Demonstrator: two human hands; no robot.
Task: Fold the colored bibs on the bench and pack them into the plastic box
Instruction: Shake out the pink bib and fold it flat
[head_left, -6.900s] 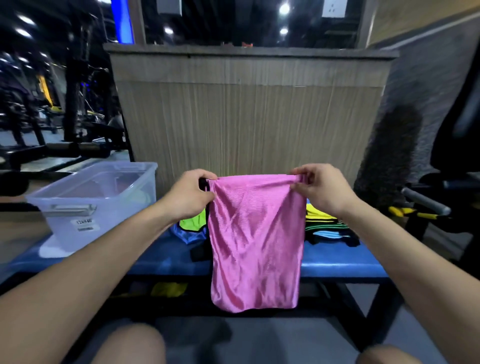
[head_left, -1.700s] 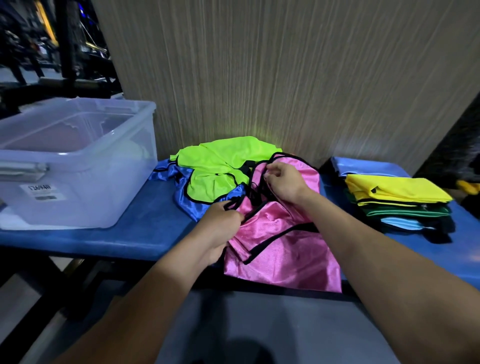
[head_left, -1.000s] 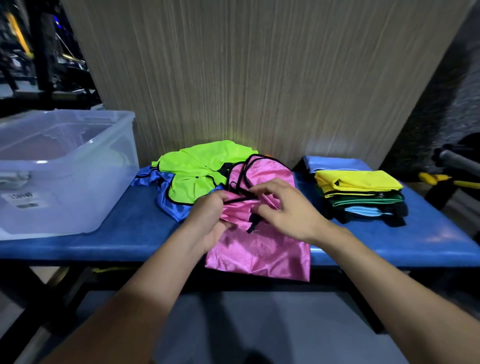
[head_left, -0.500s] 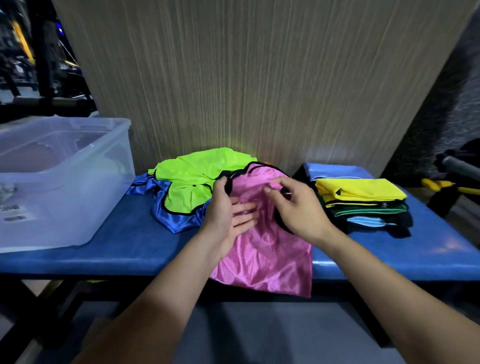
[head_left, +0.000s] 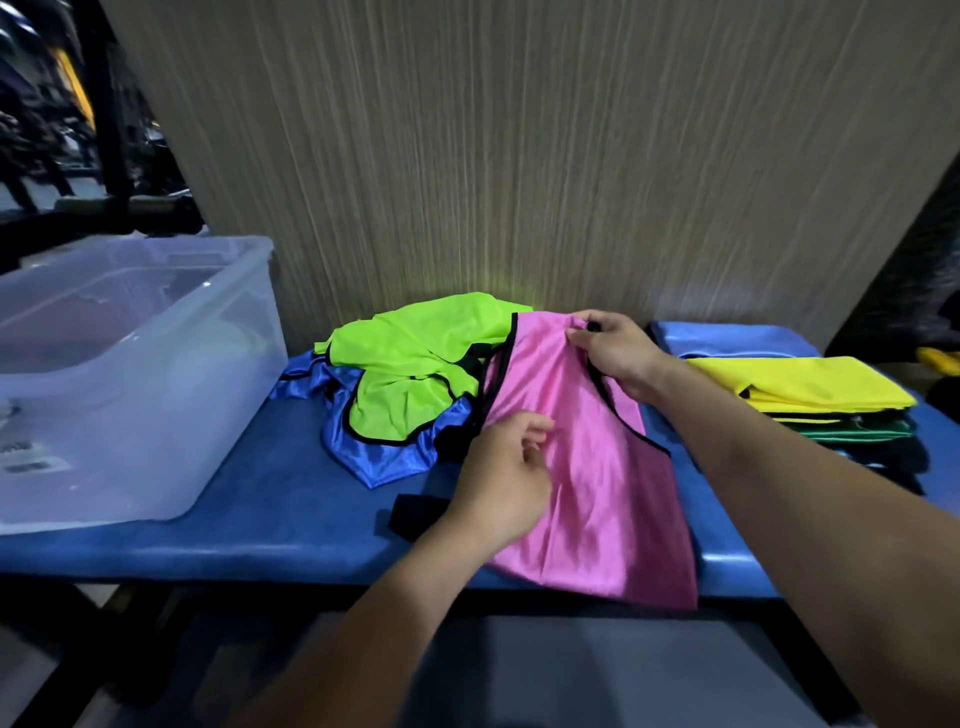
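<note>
A pink bib (head_left: 597, 467) with black trim lies spread lengthwise across the blue bench (head_left: 291, 525), its lower end hanging over the front edge. My right hand (head_left: 613, 353) pinches its far top edge. My left hand (head_left: 506, 483) rests on its left side, fingers curled at the fabric. A lime green bib (head_left: 415, 364) lies crumpled on a blue bib (head_left: 384, 457) just left of the pink one. The clear plastic box (head_left: 130, 374) stands at the bench's left end.
A stack of folded bibs, yellow (head_left: 810, 387) on top with green below, sits at the bench's right end. A wood-grain panel (head_left: 519, 156) rises directly behind the bench. A black strap (head_left: 415, 514) lies near my left wrist. Gym machines stand at far left.
The bunched pink bib has been spread out flat along the bench. My right hand moved to its far top edge; my left hand slid down its left side.
</note>
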